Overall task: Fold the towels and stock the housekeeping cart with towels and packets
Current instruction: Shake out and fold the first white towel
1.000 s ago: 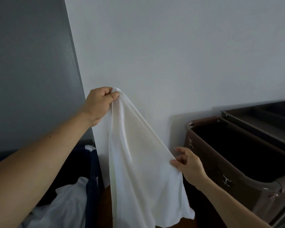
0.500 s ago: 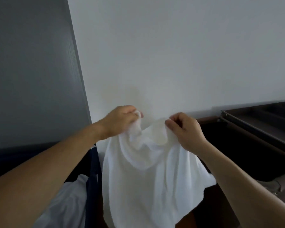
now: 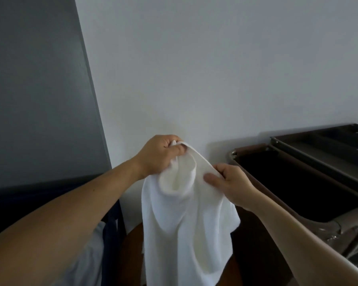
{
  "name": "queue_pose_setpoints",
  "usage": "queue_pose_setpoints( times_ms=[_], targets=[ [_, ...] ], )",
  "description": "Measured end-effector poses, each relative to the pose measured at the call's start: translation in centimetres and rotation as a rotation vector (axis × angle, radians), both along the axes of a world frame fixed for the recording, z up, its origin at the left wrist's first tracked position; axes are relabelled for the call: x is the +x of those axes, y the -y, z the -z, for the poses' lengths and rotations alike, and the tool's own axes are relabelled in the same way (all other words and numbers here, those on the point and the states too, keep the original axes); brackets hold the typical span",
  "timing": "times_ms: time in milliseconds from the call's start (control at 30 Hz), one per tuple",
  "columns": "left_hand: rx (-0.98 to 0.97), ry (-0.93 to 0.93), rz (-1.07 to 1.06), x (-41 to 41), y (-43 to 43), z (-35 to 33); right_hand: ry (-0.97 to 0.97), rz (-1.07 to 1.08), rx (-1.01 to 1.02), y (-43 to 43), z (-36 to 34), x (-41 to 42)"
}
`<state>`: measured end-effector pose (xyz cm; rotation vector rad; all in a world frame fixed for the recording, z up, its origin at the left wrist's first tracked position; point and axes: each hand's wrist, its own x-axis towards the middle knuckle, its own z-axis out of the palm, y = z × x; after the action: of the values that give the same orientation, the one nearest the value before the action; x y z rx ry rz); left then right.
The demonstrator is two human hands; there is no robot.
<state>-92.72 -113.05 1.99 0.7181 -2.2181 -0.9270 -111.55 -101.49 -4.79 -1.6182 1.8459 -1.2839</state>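
Note:
A white towel (image 3: 184, 228) hangs in front of me, bunched at its top edge between both hands. My left hand (image 3: 160, 156) grips the upper left part of that edge, fingers curled round the cloth. My right hand (image 3: 228, 180) pinches the edge a little lower and to the right, thumb on the near side. The cloth sags in a loose pocket between the hands and drapes down past the bottom of the view. The housekeeping cart (image 3: 293, 195) stands to the right, with a dark open bag and a grey top tray (image 3: 327, 145).
A white wall (image 3: 215, 69) is straight ahead, a grey panel (image 3: 35, 89) to the left. A dark blue bin edge (image 3: 112, 230) with pale cloth (image 3: 91, 256) inside sits at lower left. Brown floor shows below the towel.
My left hand came down from head height to chest height. My right hand rose from the towel's lower side edge to its top edge; the hands now hold it close together.

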Motion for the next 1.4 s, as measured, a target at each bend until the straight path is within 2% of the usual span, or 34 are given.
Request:
queue_pose_setpoints(
  times_ms=[133,333,567,667,933,1067,1233,1300,1400],
  targets=[
    [0.028,-0.039,-0.172,0.3,2.5,1.0,-0.102,0.081,0.08,-0.8,2.4,-2.5],
    [0.07,-0.053,-0.409,2.1,6.2,2.6,-0.156,0.219,0.113,-2.0,5.0,-5.8],
    [0.151,-0.06,-0.456,2.3,7.1,3.7,-0.343,0.248,0.218,-1.8,7.1,-6.3],
    [0.14,-0.062,-0.485,2.4,7.3,3.9,-0.367,0.297,0.252,-1.6,8.1,-6.7],
    [0.199,-0.104,-0.614,3.5,8.9,4.1,-0.345,0.184,0.3,-1.8,10.5,-7.4],
    [0.213,-0.089,-0.617,3.7,9.5,4.7,-0.33,0.339,0.278,-2.7,11.7,-8.0],
    [0.23,-0.08,-0.636,4.0,9.9,5.6,-0.146,0.61,0.012,-3.2,10.8,-7.4],
    [0.229,-0.074,-0.638,4.1,10.1,5.7,-0.116,0.654,-0.042,-3.5,10.4,-7.6],
    [0.241,-0.073,-0.645,4.3,10.4,5.9,0.041,0.685,-0.088,-3.6,9.8,-7.7]
  ],
)
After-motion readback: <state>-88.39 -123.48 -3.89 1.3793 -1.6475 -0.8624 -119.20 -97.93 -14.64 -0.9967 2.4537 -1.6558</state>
